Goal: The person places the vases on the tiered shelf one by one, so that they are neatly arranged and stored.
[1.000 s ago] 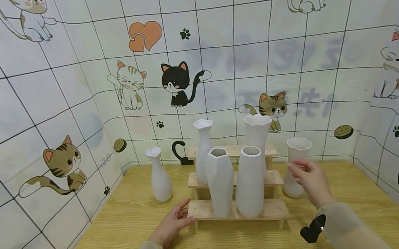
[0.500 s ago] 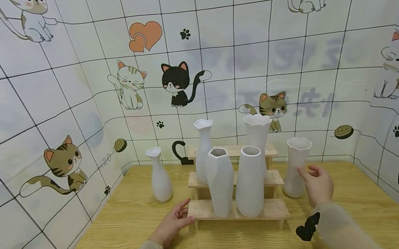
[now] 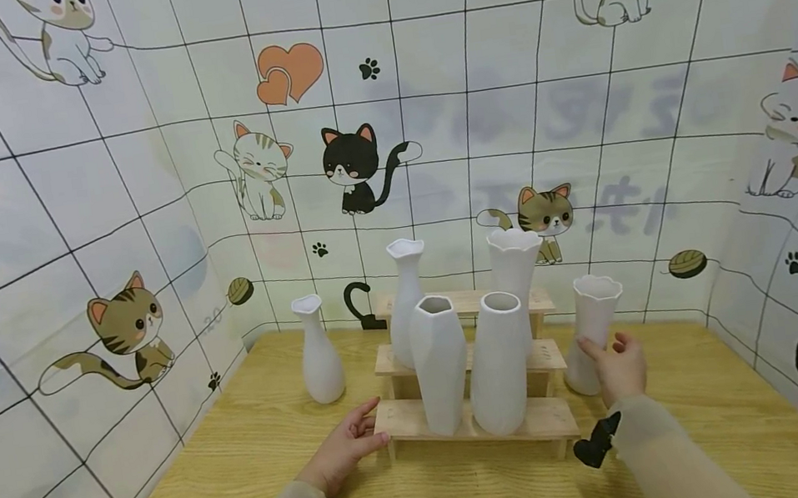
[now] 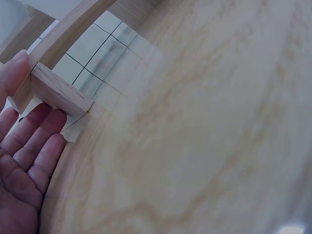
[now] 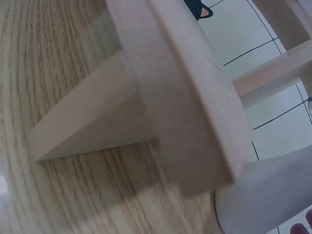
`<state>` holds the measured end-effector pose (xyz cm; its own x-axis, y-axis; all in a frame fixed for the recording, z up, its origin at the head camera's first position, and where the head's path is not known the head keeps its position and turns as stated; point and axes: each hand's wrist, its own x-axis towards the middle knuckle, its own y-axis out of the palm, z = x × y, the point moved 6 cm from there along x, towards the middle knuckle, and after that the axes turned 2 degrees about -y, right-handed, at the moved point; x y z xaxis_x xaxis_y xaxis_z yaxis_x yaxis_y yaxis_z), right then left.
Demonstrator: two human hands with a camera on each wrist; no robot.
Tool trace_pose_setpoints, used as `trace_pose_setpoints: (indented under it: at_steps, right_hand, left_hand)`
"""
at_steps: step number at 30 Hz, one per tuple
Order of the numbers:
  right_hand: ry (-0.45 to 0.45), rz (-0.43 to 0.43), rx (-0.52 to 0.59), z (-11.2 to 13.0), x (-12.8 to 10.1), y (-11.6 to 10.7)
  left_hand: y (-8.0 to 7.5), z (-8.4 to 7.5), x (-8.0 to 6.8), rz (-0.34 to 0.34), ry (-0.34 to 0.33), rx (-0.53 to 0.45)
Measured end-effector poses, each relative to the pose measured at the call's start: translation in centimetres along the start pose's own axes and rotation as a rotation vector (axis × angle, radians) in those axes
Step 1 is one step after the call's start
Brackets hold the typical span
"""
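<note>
In the head view my left hand point(image 3: 343, 454) grips the left front corner of a three-step wooden stand point(image 3: 552, 412). The left wrist view shows its thumb point(image 4: 14, 75) over the board and the fingers below, beside the leg point(image 4: 61, 92). My right hand point(image 3: 622, 369) is at a white ruffled-rim vase point(image 3: 597, 303) on the table right of the stand, thumb across its front. In the right wrist view, fingertips point(image 5: 298, 229) show close to that vase point(image 5: 265, 190); contact is unclear.
On the stand's steps stand a faceted vase point(image 3: 441, 370), a tapered vase point(image 3: 500, 370), a narrow-necked vase point(image 3: 407, 307) and a tall ruffled vase point(image 3: 517, 267). A small vase point(image 3: 321, 360) sits left on the wooden table point(image 3: 245, 463). Cat-printed walls point(image 3: 429, 135) enclose it.
My right hand has come down from the vase's upper part, first swinging right, then left towards its body. The left hand, stand and vases stay in place.
</note>
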<state>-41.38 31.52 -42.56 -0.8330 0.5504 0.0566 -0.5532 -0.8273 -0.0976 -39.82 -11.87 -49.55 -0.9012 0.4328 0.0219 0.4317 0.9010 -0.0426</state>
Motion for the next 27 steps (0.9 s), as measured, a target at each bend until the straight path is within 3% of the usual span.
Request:
trace_pose_setpoints:
  at_steps: [10,27]
  right_hand:
    - [-0.007,0.061,0.055,-0.5,1.1,1.2]
    - [-0.015,-0.002,0.007,-0.5,1.5,1.1]
  left_hand:
    - [0.0,-0.1,0.0,0.006,0.003,0.007]
    - [0.0,-0.1,0.1,0.009,0.014,0.007]
